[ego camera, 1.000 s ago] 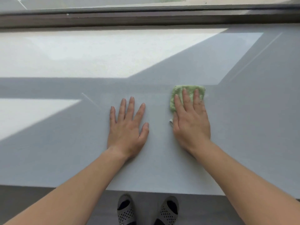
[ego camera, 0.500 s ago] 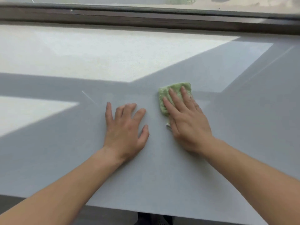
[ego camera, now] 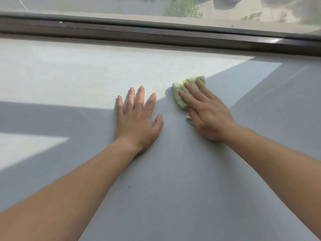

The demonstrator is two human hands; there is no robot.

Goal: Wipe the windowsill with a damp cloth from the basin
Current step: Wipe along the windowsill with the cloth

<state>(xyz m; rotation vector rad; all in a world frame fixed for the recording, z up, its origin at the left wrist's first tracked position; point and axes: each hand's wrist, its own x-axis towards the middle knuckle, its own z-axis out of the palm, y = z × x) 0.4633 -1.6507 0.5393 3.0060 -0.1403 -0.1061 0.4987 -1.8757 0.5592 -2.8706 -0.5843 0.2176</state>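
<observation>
A folded green cloth lies flat on the wide grey windowsill, at the border of sun and shadow. My right hand presses down on it with straight fingers and covers most of it; a pale corner of the cloth peeks out beside the thumb. My left hand rests flat on the bare sill just left of the cloth, fingers spread, touching nothing else. The basin is not in view.
A dark brown window frame runs along the back of the sill, with glass above it showing the ground outside. Sunlit patches fall on the far left part of the sill.
Both hands have slid away from me toward the window, the right one pushing the cloth to the edge of the sunlit patch. The view has tilted up, and the sill's front edge and my feet are out of sight.
</observation>
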